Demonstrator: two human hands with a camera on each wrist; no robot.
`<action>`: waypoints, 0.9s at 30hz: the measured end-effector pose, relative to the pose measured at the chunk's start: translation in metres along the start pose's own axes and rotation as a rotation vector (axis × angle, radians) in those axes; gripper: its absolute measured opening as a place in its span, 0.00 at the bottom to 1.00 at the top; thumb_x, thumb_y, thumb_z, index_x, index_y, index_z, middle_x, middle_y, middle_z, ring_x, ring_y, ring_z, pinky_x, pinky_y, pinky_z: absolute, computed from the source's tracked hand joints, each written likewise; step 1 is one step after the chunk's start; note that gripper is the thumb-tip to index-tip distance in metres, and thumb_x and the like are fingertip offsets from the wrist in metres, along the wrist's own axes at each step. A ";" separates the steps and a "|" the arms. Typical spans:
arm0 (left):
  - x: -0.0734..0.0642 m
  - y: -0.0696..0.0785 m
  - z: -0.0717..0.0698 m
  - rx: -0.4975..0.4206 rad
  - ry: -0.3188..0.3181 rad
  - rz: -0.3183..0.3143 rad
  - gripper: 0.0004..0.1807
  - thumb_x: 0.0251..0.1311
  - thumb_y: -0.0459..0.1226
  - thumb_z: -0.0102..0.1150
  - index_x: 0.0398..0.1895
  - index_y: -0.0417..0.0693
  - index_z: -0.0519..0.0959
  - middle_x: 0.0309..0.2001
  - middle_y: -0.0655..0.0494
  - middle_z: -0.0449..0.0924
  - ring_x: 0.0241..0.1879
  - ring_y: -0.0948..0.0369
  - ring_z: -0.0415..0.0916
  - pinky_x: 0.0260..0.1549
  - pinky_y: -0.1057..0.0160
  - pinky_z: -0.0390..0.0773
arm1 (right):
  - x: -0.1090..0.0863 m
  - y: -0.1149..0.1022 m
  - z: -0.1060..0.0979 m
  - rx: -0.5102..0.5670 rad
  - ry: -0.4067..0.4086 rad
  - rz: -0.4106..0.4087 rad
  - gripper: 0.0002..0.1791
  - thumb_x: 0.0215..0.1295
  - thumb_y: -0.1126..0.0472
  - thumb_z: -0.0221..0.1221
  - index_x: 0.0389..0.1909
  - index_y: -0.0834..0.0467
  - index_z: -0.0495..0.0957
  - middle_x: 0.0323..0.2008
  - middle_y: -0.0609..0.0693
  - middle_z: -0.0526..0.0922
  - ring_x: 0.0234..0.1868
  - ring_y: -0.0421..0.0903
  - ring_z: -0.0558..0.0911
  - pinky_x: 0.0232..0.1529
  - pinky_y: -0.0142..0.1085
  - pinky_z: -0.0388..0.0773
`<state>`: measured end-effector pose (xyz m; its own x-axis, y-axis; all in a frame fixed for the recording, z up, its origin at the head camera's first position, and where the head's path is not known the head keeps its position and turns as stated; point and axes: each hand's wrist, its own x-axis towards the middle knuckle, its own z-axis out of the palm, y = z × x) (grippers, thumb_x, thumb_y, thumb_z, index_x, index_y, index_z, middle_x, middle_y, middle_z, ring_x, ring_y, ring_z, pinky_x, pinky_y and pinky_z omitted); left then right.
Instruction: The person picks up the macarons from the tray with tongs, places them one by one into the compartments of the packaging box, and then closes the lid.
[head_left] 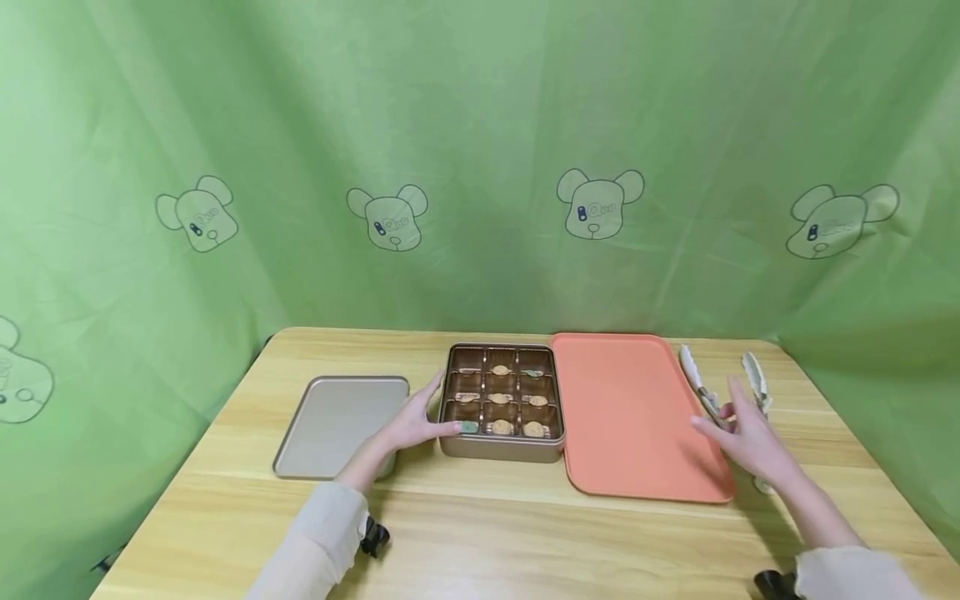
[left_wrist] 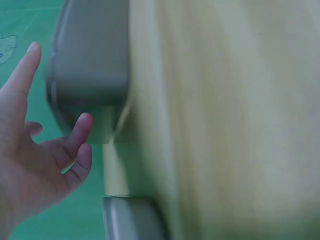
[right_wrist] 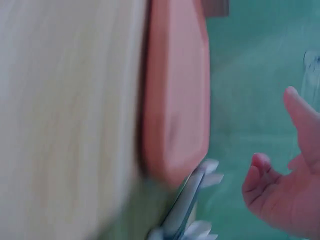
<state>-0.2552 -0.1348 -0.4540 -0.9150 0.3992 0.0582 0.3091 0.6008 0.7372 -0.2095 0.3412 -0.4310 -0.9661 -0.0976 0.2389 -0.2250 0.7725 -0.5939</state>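
Observation:
A bronze-coloured square tin (head_left: 501,450) stands mid-table, its brown insert divided into several compartments with small round biscuits (head_left: 501,427) in them. My left hand (head_left: 415,421) is at the tin's left side, thumb over the near left corner and fingers spread along the left wall. In the left wrist view those fingers curve loosely beside the tin's corner. To the right, metal tongs (head_left: 707,402) with white scalloped tips lie spread apart. Over them hovers my right hand (head_left: 753,437), fingers apart and nothing held; it covers the middle of the tongs.
An orange tray (head_left: 630,408) lies between tin and tongs, right against the tin's side. Left of the tin is a flat metal lid (head_left: 341,421), partly behind my left forearm. A green curtain (head_left: 480,283) with bear outlines hangs around the wooden table (head_left: 480,542).

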 end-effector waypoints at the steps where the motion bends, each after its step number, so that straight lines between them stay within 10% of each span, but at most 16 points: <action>1: 0.000 0.002 -0.002 -0.002 0.015 0.003 0.56 0.46 0.47 0.67 0.71 0.44 0.40 0.68 0.36 0.48 0.65 0.40 0.51 0.63 0.43 0.53 | 0.001 -0.007 0.003 0.002 -0.010 -0.005 0.51 0.59 0.57 0.59 0.67 0.73 0.32 0.33 0.64 0.70 0.26 0.34 0.66 0.23 0.28 0.68; 7: -0.007 0.011 -0.014 -0.050 0.037 -0.015 0.57 0.46 0.47 0.67 0.72 0.50 0.38 0.68 0.38 0.51 0.38 0.45 0.75 0.41 0.50 0.78 | 0.011 -0.050 0.021 0.042 -0.075 -0.014 0.54 0.58 0.56 0.60 0.69 0.64 0.29 0.31 0.59 0.67 0.27 0.42 0.66 0.24 0.30 0.67; 10: -0.013 0.011 -0.022 -0.085 0.031 0.001 0.56 0.47 0.45 0.67 0.72 0.50 0.38 0.67 0.37 0.54 0.18 0.57 0.69 0.20 0.62 0.76 | 0.014 -0.069 0.031 0.083 -0.117 -0.009 0.54 0.59 0.56 0.60 0.69 0.66 0.29 0.31 0.57 0.67 0.27 0.42 0.66 0.24 0.29 0.68; 27: -0.072 -0.021 -0.087 -0.013 0.129 0.049 0.52 0.48 0.37 0.66 0.72 0.46 0.43 0.49 0.37 0.72 0.23 0.62 0.70 0.25 0.67 0.76 | 0.038 -0.144 0.071 0.264 -0.236 -0.069 0.53 0.56 0.57 0.62 0.69 0.68 0.34 0.34 0.58 0.68 0.29 0.45 0.67 0.27 0.30 0.71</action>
<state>-0.2180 -0.2363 -0.4152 -0.9249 0.3351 0.1798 0.3516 0.5730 0.7403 -0.2225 0.1815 -0.3906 -0.9431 -0.3102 0.1195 -0.2858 0.5729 -0.7682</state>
